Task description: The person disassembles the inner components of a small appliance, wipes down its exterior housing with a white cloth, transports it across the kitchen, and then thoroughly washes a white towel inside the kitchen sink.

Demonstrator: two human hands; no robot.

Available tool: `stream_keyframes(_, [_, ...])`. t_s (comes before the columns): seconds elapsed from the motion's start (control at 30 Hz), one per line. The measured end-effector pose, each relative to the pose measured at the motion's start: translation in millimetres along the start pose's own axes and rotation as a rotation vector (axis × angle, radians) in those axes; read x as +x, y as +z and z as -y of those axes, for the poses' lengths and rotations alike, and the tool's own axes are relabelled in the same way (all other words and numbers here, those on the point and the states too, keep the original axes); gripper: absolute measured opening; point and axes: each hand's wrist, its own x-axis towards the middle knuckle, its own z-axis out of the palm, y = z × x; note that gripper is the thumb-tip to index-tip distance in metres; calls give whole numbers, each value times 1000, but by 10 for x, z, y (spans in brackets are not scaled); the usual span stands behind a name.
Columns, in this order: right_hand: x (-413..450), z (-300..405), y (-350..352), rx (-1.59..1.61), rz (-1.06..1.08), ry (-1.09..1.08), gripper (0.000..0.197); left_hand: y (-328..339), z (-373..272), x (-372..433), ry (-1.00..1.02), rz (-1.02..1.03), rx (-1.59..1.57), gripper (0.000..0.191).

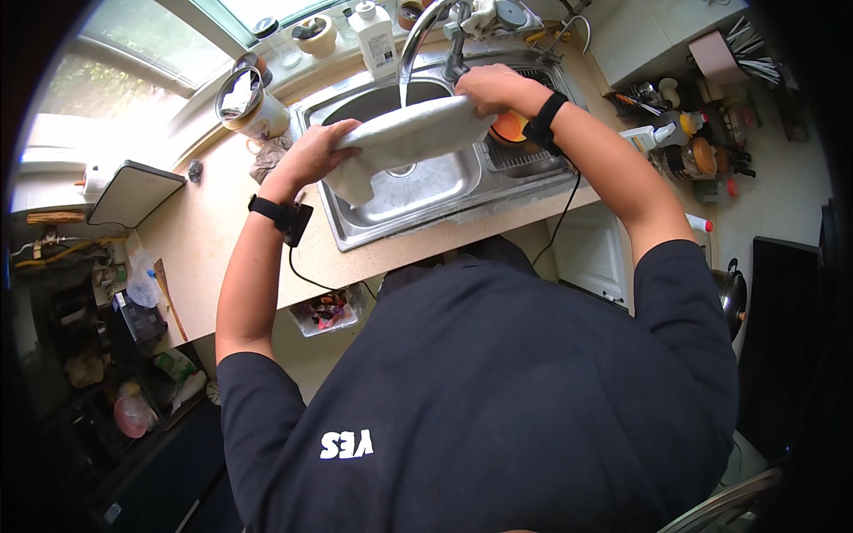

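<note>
A pale grey cloth [416,136] is stretched between my two hands over the left basin of a double-bowl stainless steel sink [426,200]. My left hand [323,150] grips its left end, where a corner hangs down into the basin. At the other end, my right hand [496,90] pinches the cloth close to the base of the faucet. Water runs from the curved chrome faucet [418,40] just behind the upper edge of the cloth. Partly hidden by my right wrist, an orange round item [510,126] sits in the right bowl on a wire rack [516,160].
A white bottle [373,40] and jars stand on the windowsill behind the sink. Left of the sink are a large tin [250,103] and a crumpled brown cloth [270,160]. Spray bottles [646,138] and jars line the right counter. Cables hang from both wrist straps.
</note>
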Motion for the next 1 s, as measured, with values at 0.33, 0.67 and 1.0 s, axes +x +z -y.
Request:
stream_keyframes(0.33, [28,186,381,-50,-558,-41,21,405,-163,-31,349,84,385,39])
stream_keyframes(0.67, [-123,209,523,436,-703,-571,31,547,-802,380,404,-93,322,39])
stream_keyframes(1.0, [-276,281,530,784,-655,-599,21,695,-1315,691,336,-432,131,89])
